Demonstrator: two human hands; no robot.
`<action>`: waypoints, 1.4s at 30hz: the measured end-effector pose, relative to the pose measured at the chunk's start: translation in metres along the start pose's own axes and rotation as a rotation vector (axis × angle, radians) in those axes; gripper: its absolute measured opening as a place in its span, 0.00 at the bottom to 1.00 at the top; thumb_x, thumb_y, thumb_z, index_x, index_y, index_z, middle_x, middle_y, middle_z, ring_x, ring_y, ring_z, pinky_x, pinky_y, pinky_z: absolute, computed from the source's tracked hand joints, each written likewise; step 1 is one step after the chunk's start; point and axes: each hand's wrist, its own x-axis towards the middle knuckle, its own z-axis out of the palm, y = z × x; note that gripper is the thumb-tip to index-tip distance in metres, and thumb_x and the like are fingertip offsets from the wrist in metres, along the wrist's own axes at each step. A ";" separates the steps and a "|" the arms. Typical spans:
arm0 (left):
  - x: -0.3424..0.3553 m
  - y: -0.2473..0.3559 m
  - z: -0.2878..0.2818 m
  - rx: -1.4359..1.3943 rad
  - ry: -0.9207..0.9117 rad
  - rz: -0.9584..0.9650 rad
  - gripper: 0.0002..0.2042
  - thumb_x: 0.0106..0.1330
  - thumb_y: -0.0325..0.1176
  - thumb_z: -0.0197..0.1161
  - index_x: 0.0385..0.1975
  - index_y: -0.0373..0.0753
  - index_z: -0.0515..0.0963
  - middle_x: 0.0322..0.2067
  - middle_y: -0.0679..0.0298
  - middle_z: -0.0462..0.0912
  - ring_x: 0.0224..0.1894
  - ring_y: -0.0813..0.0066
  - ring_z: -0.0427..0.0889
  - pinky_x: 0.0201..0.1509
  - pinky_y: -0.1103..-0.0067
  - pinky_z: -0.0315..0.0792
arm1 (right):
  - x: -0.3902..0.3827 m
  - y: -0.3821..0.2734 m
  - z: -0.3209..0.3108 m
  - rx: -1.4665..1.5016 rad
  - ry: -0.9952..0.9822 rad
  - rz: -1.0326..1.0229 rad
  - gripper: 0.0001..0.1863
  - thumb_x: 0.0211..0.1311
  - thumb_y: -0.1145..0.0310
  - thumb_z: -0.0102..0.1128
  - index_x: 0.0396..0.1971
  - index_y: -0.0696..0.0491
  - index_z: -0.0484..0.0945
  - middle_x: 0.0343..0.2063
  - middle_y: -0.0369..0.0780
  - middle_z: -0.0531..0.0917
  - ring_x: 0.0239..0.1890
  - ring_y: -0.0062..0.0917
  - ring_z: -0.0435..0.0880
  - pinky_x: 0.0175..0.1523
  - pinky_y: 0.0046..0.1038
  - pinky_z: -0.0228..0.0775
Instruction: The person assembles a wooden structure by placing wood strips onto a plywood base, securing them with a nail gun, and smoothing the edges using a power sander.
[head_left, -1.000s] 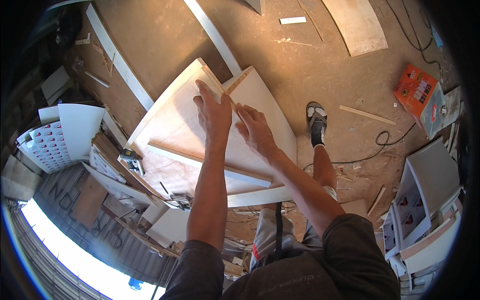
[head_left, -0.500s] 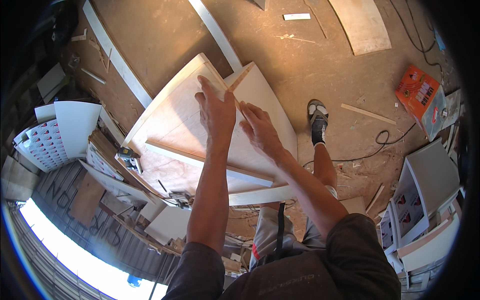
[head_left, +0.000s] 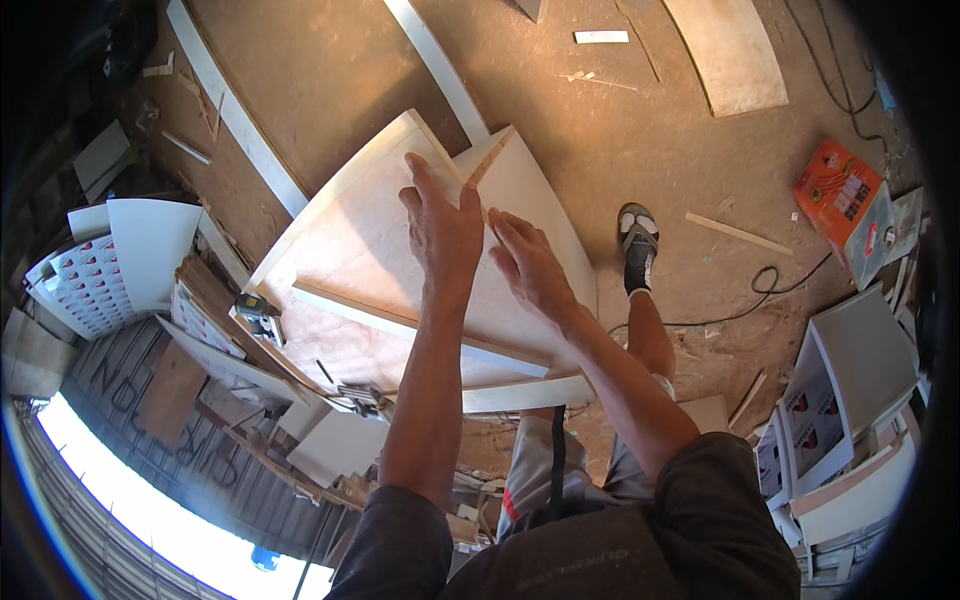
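A large box-like wooden piece (head_left: 350, 245) stands before me, with a pale plywood face, white side panel (head_left: 550, 210) and wooden edge strips. My left hand (head_left: 445, 230) rests on the plywood by the upper corner, index finger stretched along the face and thumb near the wooden edge strip (head_left: 490, 157). Lower on that same edge lies my right hand (head_left: 535, 268), its fingers stretched over toward the white side. Neither hand shows a tool in it. A white-faced batten (head_left: 350, 310) runs across the plywood below my left hand, partly covered by my forearm.
A power tool (head_left: 258, 308) sits at the piece's left edge, clamp-like metal tools (head_left: 362, 398) at its lower edge. White panels (head_left: 155, 250) lean at left. An orange box (head_left: 840, 185), a black cable (head_left: 765, 290) and a wood strip (head_left: 738, 232) lie right of my foot.
The whole view has shifted slightly. Both hands keep nearly the same places on the corner edge, with only small finger movement.
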 end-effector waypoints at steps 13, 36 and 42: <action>0.001 0.004 -0.002 0.030 -0.019 -0.022 0.39 0.65 0.41 0.60 0.72 0.37 0.48 0.49 0.44 0.67 0.47 0.42 0.78 0.48 0.58 0.73 | 0.001 0.004 0.003 -0.027 0.052 -0.040 0.27 0.64 0.73 0.60 0.63 0.52 0.67 0.59 0.47 0.72 0.58 0.44 0.71 0.61 0.36 0.69; 0.006 0.013 0.004 0.156 -0.023 -0.021 0.42 0.61 0.38 0.64 0.69 0.30 0.45 0.50 0.39 0.66 0.49 0.41 0.77 0.49 0.59 0.75 | -0.013 0.006 0.020 0.120 0.349 -0.034 0.16 0.61 0.71 0.64 0.49 0.58 0.78 0.49 0.45 0.80 0.51 0.40 0.77 0.55 0.35 0.71; 0.005 0.020 0.003 0.102 -0.045 -0.084 0.41 0.59 0.38 0.64 0.68 0.32 0.47 0.54 0.35 0.65 0.50 0.36 0.76 0.54 0.58 0.72 | -0.010 0.008 0.020 0.088 0.375 -0.084 0.15 0.61 0.72 0.64 0.47 0.59 0.78 0.47 0.45 0.81 0.49 0.40 0.78 0.54 0.35 0.71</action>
